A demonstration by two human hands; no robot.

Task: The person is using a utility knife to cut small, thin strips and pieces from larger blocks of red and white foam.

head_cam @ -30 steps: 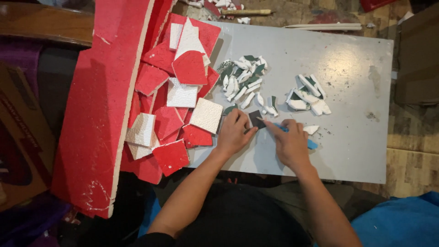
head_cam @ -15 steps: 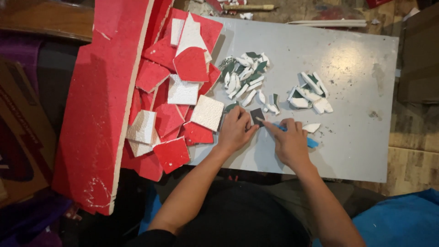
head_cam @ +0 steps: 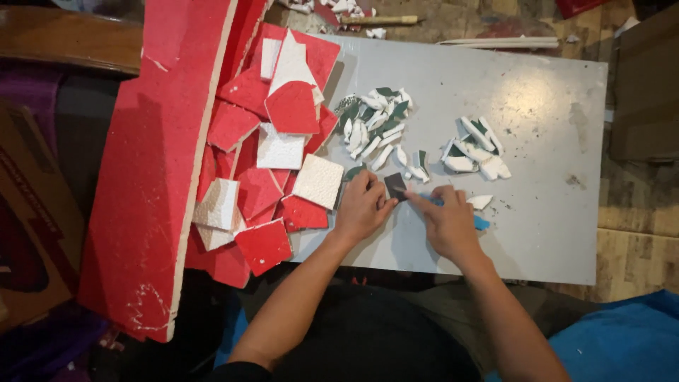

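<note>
Little is changing since the earlier frames: both hands are staying at the same spot near the front edge of the counter (head_cam: 537, 233), and the piles of shards are lying as they were. The view itself is drifting only slightly.

The left hand (head_cam: 362, 209) is pinching a small dark tile piece (head_cam: 395, 187) between thumb and fingers, holding it just above the counter. The right hand (head_cam: 447, 221) is closing around a blue-handled tool (head_cam: 478, 222), its forefinger stretching along it toward the dark piece, so that the tool's tip is meeting the piece; the tip itself is too small to make out.

The counter is a pale grey board, scuffed and speckled. Behind the hands a heap of green and white shards (head_cam: 373, 124) is lying, and well to its right a smaller cluster of shards (head_cam: 475, 150). One lone white chip (head_cam: 481, 201) is resting just beside the right hand. Over the counter's left end a pile of red and white tile pieces (head_cam: 276, 152) is spreading, leaning against a long red slab (head_cam: 159, 170). Beyond the far edge a wooden-handled tool (head_cam: 382, 20) is lying on the floor. A brown cardboard box (head_cam: 645, 92) is standing to the right, and blue cloth (head_cam: 622, 339) is showing at the lower right.
</note>
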